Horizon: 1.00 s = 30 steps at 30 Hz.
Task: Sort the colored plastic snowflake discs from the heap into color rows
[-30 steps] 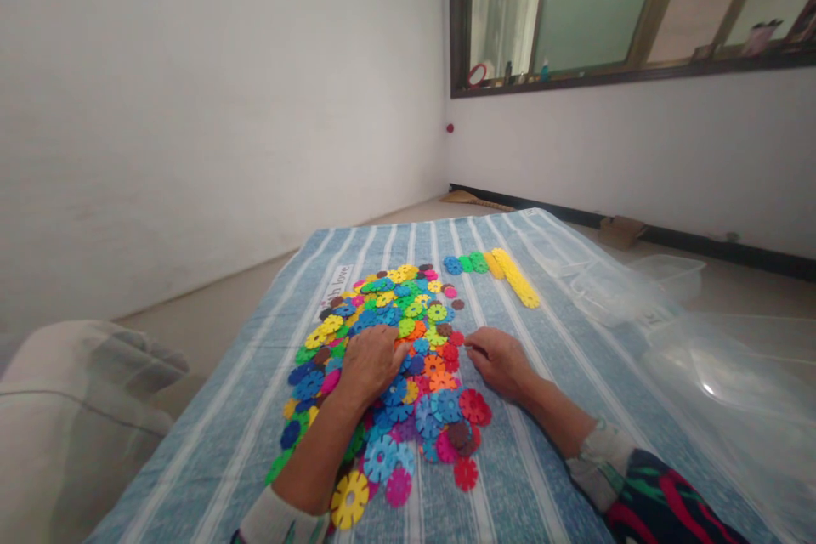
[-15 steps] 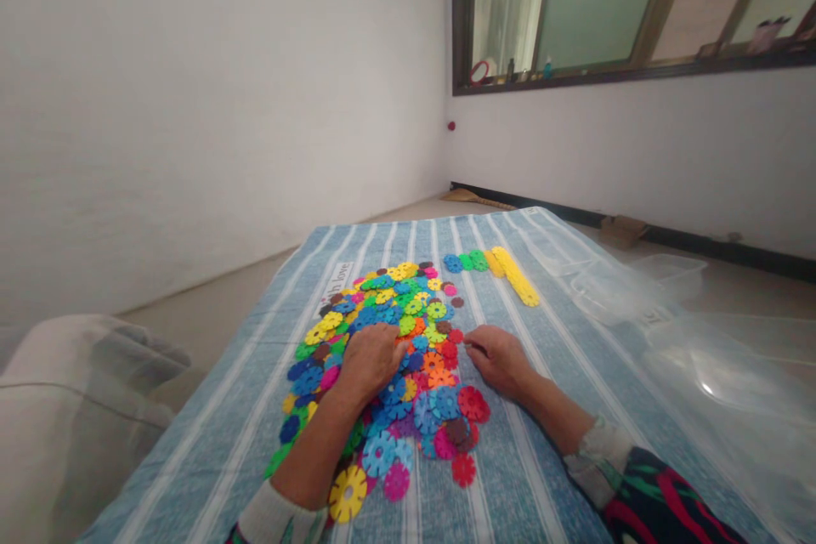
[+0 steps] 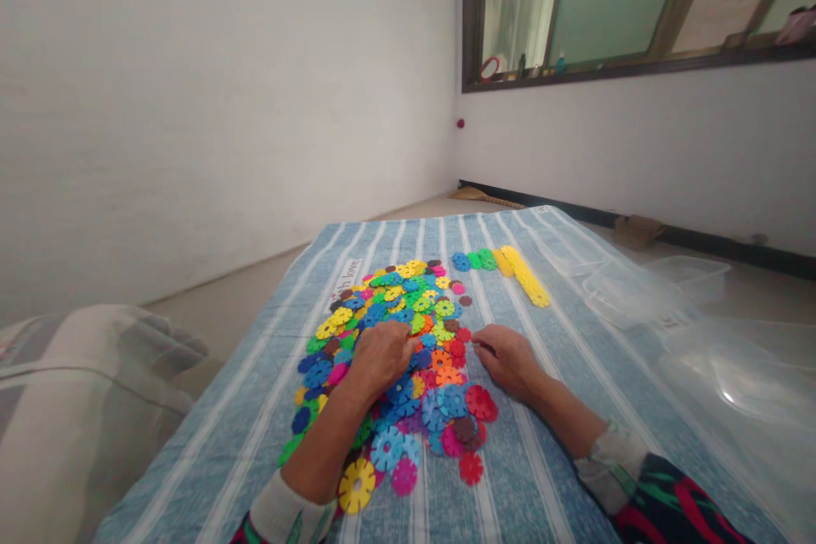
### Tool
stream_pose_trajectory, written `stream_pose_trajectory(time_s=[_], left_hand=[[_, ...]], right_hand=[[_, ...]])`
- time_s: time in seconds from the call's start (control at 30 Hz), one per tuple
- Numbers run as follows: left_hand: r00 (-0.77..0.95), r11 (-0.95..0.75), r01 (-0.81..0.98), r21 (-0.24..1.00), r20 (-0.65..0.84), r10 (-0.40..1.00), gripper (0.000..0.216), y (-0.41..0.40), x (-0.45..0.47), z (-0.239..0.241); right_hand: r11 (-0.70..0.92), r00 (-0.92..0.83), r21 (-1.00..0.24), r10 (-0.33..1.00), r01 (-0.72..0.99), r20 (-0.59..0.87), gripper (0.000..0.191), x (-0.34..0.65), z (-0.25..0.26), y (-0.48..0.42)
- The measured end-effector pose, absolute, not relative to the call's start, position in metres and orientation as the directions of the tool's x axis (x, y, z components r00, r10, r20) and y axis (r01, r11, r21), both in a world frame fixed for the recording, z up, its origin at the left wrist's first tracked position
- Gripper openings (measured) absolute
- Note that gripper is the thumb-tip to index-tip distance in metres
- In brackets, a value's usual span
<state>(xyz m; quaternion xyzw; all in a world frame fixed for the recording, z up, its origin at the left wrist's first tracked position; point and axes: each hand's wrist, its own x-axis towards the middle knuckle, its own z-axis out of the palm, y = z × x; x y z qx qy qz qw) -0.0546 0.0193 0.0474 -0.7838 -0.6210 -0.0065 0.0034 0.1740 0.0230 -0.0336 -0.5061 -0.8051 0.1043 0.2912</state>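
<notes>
A heap of colourful notched plastic discs (image 3: 403,391) lies spread over a striped cloth. My left hand (image 3: 386,354) rests on the heap, its fingers curled down beside a tilted lime-green disc (image 3: 418,323). Whatever may be under those fingertips is hidden. At the heap's right edge, my right hand (image 3: 508,359) lies low over the cloth with fingers loosely closed and nothing visible in them. Its fingertips are close to a red disc (image 3: 464,335). Beyond the hands, overlapped discs form a bent line, with a yellow row (image 3: 526,279) and a blue group (image 3: 460,261).
The blue-and-white striped cloth (image 3: 255,408) covers the table. Clear plastic boxes (image 3: 692,285) stand along the right side. A covered, pale bulky thing (image 3: 76,391) is at the left. A broom (image 3: 484,197) lies on the floor by the far wall.
The whole view has shifted slightly, so everything appears a little further right. Both hands stay nearly in place; the lime-green disc by the left fingertips looks more tilted.
</notes>
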Motion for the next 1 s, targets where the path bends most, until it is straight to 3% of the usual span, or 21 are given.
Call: stream_pose_trajectory(time_s=[0.17, 0.37, 0.7, 1.0], left_hand=[[0.230, -0.232, 0.973, 0.021, 0.063, 0.971, 0.028, 0.024, -0.056, 0.050], [0.233, -0.228, 0.972, -0.047, 0.150, 0.961, 0.031, 0.065, -0.061, 0.049], [0.266, -0.270, 0.955, -0.123, -0.052, 0.963, 0.036, 0.108, -0.059, 0.047], [0.279, -0.289, 0.950, -0.122, -0.093, 0.956, 0.033, 0.115, -0.067, 0.050]], right_hand=[[0.467, -0.313, -0.470, 0.874, 0.749, 0.370, 0.016, 0.173, -0.034, 0.023], [0.461, -0.309, -0.450, 0.875, 0.765, 0.372, 0.015, 0.173, -0.031, 0.021], [0.466, -0.307, -0.468, 0.874, 0.751, 0.377, 0.015, 0.173, -0.029, 0.020], [0.469, -0.303, -0.457, 0.869, 0.755, 0.391, 0.013, 0.171, -0.028, 0.021]])
